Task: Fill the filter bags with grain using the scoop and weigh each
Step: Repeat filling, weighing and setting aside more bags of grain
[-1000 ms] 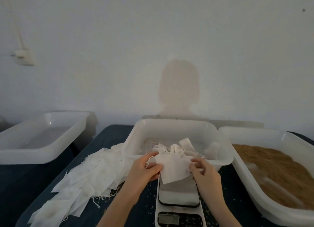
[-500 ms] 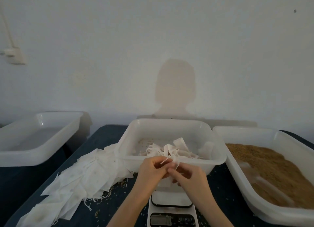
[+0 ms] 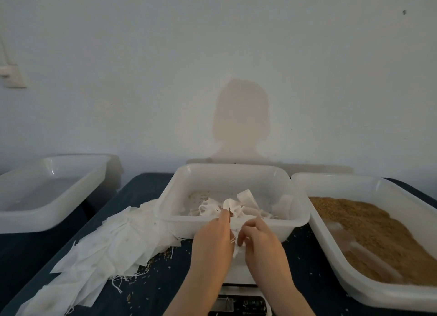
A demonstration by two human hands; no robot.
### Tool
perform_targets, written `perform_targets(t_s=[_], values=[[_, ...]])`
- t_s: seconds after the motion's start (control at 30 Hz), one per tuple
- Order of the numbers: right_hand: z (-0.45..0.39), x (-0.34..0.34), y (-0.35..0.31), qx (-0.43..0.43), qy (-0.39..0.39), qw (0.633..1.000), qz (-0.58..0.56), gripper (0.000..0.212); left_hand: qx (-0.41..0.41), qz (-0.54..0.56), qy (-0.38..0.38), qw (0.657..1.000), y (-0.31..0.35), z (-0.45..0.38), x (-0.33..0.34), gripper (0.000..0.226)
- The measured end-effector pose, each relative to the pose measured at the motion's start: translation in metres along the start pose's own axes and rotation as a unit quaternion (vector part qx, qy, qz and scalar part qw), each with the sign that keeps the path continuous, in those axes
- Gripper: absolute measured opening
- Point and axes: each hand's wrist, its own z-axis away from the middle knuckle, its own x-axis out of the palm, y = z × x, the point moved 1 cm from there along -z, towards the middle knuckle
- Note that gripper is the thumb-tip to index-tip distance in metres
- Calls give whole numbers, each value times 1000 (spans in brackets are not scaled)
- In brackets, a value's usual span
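Both hands, left hand [image 3: 212,238] and right hand [image 3: 259,241], pinch the soft white fabric filter bag [image 3: 233,230] between them; limp, light, best held at its mouth.

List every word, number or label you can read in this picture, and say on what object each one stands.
None can be read with certainty.
Scale, control panel: small pale marks beside the buttons, too blurred to read.
Scale display: no digits legible.
Trays, filter bags, wall: no text visible.
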Motion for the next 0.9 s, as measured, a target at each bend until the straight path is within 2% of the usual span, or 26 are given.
perform_targets(t_s=[0.13, 0.27, 0.33, 0.4, 0.47, 0.5, 0.57, 0.67, 0.73, 0.8, 0.9], values=[[-2, 1, 7, 15, -43, 999, 15, 23, 34, -1, 4, 999, 4, 2, 3, 25], [-8, 0, 15, 72, -124, 990, 14, 28, 64, 162, -8, 985, 1, 0, 2, 28], [-10, -6, 20, 87, -122, 988, -32, 18, 88, 239, -59, 965, -5, -1, 3, 40], [-9, -17, 24, 79, -121, 988, -47, 12, 99, 260, -124, 952, -13, 0, 4, 65], [-9, -29, 27, 62, -119, 989, -55, 15, 113, 203, -174, 957, -19, 0, 8, 92], [-9, -35, 28, 49, -125, 989, -60, 18, 126, 160, -187, 961, -20, -1, 10, 96], [-9, -46, 28, 21, -149, 986, -72, 21, 145, 136, -202, 959, -19, -4, 14, 84], [-6, -60, 32, -12, -183, 975, -124, 20, 125, 187, -206, 952, -14, -6, 17, 42], [-7, -71, 41, -21, -195, 967, -160, 9, 123, 204, -198, 951, -12, -7, 19, 37], [-10, -88, 58, -11, -157, 975, -159, 12, 123, 210, -205, 948, -11, -8, 22, 35], [-17, -119, 102, 66, -20, 990, -125, 18, 111, 202, -217, 949, -10, -10, 26, 26]])
